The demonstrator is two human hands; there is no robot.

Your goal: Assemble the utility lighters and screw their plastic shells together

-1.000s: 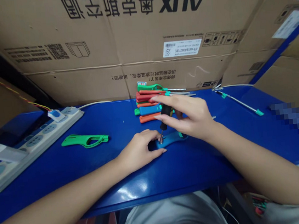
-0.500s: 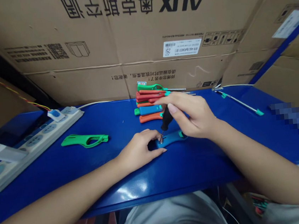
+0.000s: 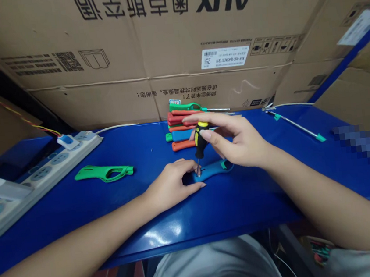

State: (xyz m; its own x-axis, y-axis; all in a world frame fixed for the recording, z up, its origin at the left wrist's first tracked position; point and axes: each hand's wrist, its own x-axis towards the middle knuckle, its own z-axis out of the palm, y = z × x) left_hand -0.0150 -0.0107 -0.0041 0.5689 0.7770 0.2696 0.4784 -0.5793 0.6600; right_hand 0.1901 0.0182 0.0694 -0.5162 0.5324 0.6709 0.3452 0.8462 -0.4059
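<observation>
A blue lighter body (image 3: 213, 169) with a green part near its right end lies on the blue table. My left hand (image 3: 173, 183) grips its left end between thumb and fingers. In my right hand (image 3: 234, 135) is a short black and yellow screwdriver (image 3: 201, 139), held nearly upright by the thumb and fingers. Its thin shaft points down, and the tip reaches the lighter body beside my left fingertips. Exactly what the tip touches is too small to make out. Behind my right hand, several red, orange, blue and green lighters (image 3: 183, 145) lie stacked, partly hidden by the fingers.
A green lighter shell (image 3: 104, 172) lies left of my left hand. Further left runs a white power strip (image 3: 51, 172) with plugs in it. A metal rod with green ends (image 3: 298, 126) lies at the right. A big cardboard box (image 3: 150, 62) stands along the table's back.
My right hand has shifted its fingers around the screwdriver, so its yellow and black handle now shows and stands more upright. My left hand and the blue lighter body stay in place.
</observation>
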